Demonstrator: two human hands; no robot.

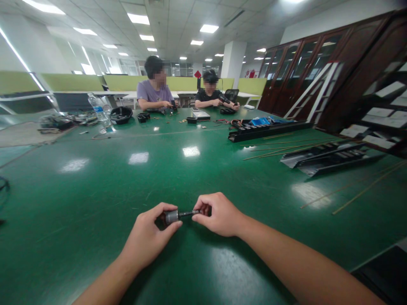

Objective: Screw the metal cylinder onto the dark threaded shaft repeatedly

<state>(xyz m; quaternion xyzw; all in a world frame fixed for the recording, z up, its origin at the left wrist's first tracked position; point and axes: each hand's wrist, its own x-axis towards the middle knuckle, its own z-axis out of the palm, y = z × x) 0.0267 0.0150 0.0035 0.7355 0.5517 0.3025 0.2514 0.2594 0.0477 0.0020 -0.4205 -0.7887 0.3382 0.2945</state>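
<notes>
Near the front middle of the green table (104, 190), a short grey metal cylinder (172, 217), looking like a small motor, lies level between the thumb and fingers of my left hand (148, 235). A thin dark shaft (186, 214) runs out from the cylinder's right end. My right hand (219, 216) pinches the far end of this shaft, its thumb below and its fingers curled above. That tip is partly covered by my fingers. Both hands hover close over the tabletop, a short gap apart.
Black metal channels (314, 163) and thin rods (273, 153) lie to the right, with blue items (263, 121) in another channel behind. A water bottle (99, 111) and black tray (121, 115) stand far left. Two people (155, 91) work across the table. A ladder (313, 95) leans by the cabinets.
</notes>
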